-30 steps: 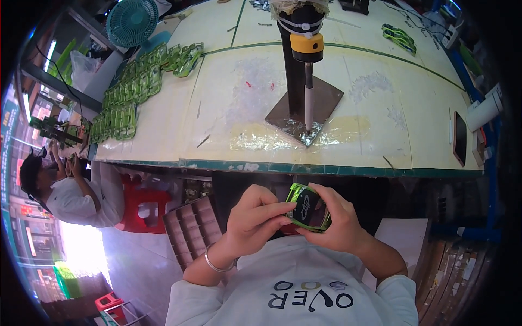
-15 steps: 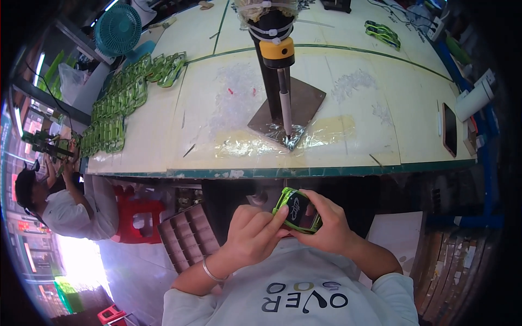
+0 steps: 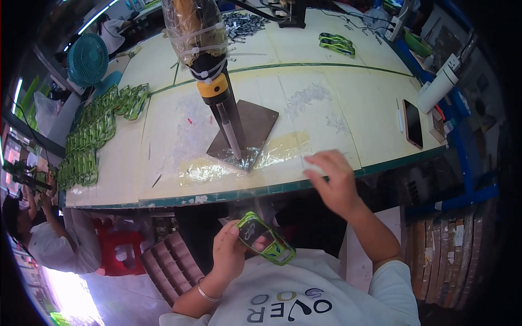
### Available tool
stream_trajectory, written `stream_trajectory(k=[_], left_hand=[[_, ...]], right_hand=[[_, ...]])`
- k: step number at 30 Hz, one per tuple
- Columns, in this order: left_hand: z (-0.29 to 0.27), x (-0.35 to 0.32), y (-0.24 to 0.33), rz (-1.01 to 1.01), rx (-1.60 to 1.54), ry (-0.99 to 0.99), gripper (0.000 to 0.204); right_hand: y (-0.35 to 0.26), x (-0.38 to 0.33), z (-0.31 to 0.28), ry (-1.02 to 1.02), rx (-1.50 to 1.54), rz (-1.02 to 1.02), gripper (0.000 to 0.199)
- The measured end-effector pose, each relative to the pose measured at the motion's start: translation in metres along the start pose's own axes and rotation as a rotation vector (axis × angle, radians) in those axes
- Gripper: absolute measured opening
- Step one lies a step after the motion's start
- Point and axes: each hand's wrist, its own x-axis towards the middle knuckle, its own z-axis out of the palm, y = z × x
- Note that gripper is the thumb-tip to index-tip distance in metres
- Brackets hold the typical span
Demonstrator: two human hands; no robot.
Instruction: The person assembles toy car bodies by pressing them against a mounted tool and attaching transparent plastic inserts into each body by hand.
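at the far left a seated person (image 3: 38, 239) sits beside a red stool (image 3: 122, 252), below the table's (image 3: 163, 179) green-trimmed front edge, and one teal fan (image 3: 87, 58) stands at the table's far left corner. a long heap of green shells (image 3: 92, 136) runs along the left side of the table, too many to count, leaving the pale middle bare. one brown compartment tray (image 3: 171, 266) sits under the edge, beside the left hand (image 3: 231, 252). that hand grips the one green oval shell (image 3: 265, 244), thumb pressed on its dark inner panel, held close to the chest below the table. it is bright green with a dark centre and tilts down to the right. one upright press (image 3: 217, 87) with a yellow collar stands on a dark plate (image 3: 244, 133). the right hand (image 3: 334, 179) is loose and holds nothing, fingers resting on the table's front edge. further right lie one dark phone (image 3: 413, 124) and one white bottle (image 3: 437, 89), near the blue frame (image 3: 467, 157).
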Motion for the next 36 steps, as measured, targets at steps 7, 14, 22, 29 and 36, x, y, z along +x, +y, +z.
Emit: stream_trajectory(k=[7,14,22,29,36], left_hand=[[-0.001,-0.002,0.000,-0.008,0.113,0.008,0.028],[-0.003,-0.004,0.003,-0.013,0.152,0.027,0.028],[-0.005,-0.002,0.005,-0.012,0.195,0.023,0.027],[0.006,-0.002,0.004,-0.047,0.226,-0.035,0.027],[0.022,-0.007,0.020,-0.047,0.332,-0.149,0.022]], right_hand=[[0.108,0.049,-0.016,0.038,-0.370,0.242,0.006],[0.111,0.056,-0.013,-0.096,-0.569,0.121,0.002],[0.080,0.023,-0.011,-0.146,-0.411,-0.168,0.006],[0.072,0.060,-0.023,-0.585,0.014,0.708,0.008],[0.026,0.030,-0.027,-0.524,0.580,0.753,0.003]])
